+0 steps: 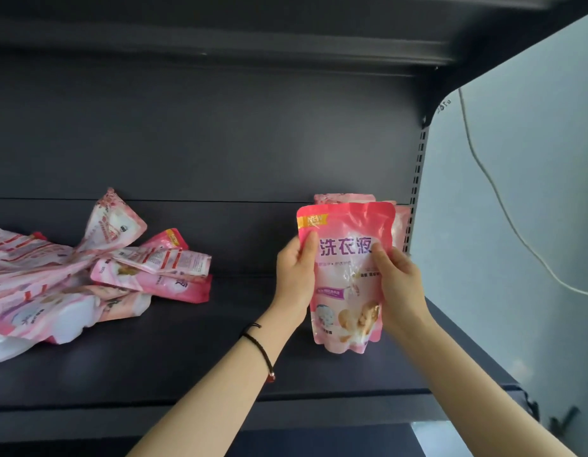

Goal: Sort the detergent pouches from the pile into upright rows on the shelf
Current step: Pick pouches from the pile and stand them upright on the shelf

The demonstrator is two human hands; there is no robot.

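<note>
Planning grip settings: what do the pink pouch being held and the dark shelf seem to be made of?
The pink detergent pouch, held by the left hand and right hand, looks like thin glossy plastic film: it crinkles and glints. The dark grey shelf is probably matt painted metal, given its even, dull surface.

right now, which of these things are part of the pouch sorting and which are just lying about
Part of the job: pink plastic detergent pouch held upright; jumbled pile of pink pouches; upright pink pouches standing behind it; dark grey metal shelf.
Just lying about: thin white cable on the pale wall; black cord bracelet.
</note>
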